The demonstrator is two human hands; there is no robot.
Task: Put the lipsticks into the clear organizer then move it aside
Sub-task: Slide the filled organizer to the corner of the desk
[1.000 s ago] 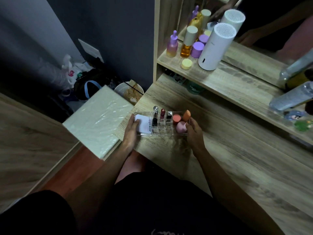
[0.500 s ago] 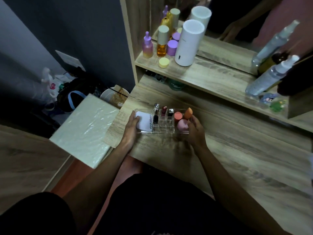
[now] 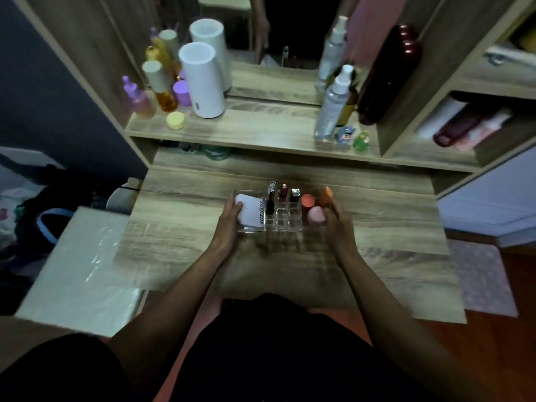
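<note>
1. The frame was dim and soft, so the clear organizer (image 3: pixel 280 220) showed mainly as faint edges and pale cell walls; its near wall was hard to trace against the wooden desk (image 3: pixel 179 227).
2. The left hand (image 3: pixel 229 224) covered the organizer's left end, the right hand (image 3: pixel 338 224) its right end, so both end walls were hidden.
3. Each hand was clamped on one end of the organizer, thumbs over the rim; whether it was lifted off the desk could not be told.
4. The organizer sat at the middle of the desk, below the shelf (image 3: pixel 261 132).
5. Three lipsticks (image 3: pixel 282 194) stood upright in its far middle cells: one black with a silver top, one dark red, one with a silver cap.
6. A white pad (image 3: pixel 251 211) lay in the left section; three sponges (image 3: pixel 314 214), pink, coral and orange, filled the right.
</note>
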